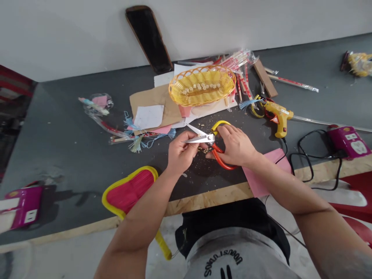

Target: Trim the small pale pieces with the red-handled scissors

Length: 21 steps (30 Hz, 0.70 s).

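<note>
My right hand [236, 145] grips a pair of scissors [207, 138] by its handles, one yellow and one red. The blades are apart and point left, toward my left hand [181, 153]. That hand is closed in a pinch right by the blades, with the lower blade passing over its fingers. Whatever it pinches is too small or too hidden to name. Pale crumbs and small clippings [203, 162] lie scattered on the dark table under both hands. Just beyond them is a yellow woven basket [200, 101] with a row of small pale pieces [200, 87] inside.
A yellow glue gun [279, 116] lies to the right, its black cord [309, 155] looping near a purple box [348, 141]. Pink paper [266, 170] overhangs the front edge. At left lie a pink fan with yellow trim [130, 188] and blue tassels [138, 143]. A phone [148, 37] leans on the wall.
</note>
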Tool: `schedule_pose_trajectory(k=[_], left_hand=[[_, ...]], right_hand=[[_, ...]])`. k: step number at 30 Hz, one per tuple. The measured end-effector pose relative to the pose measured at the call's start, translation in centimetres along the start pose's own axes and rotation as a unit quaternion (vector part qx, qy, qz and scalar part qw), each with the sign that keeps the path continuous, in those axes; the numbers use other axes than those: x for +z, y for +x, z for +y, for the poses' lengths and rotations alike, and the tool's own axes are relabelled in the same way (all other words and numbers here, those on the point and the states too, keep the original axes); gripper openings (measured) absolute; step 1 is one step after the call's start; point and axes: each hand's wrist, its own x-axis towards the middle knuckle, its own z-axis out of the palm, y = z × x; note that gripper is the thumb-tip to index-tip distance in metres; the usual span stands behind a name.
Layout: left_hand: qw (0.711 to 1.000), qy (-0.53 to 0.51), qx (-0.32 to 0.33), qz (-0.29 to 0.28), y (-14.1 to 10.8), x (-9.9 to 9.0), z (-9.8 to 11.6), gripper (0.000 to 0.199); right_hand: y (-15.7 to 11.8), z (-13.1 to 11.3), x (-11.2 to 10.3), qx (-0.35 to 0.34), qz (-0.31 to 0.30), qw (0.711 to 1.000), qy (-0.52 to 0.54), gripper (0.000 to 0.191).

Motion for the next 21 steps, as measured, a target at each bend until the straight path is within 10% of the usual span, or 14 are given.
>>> schedule_pose_trajectory(k=[21], left_hand=[[0.998, 0.070, 0.006, -0.011, -0.2, 0.1, 1.3, 0.034]], right_hand=[[-0.8, -0.3, -0.7, -0.009, -0.040, 0.999, 0.013, 0.057]])
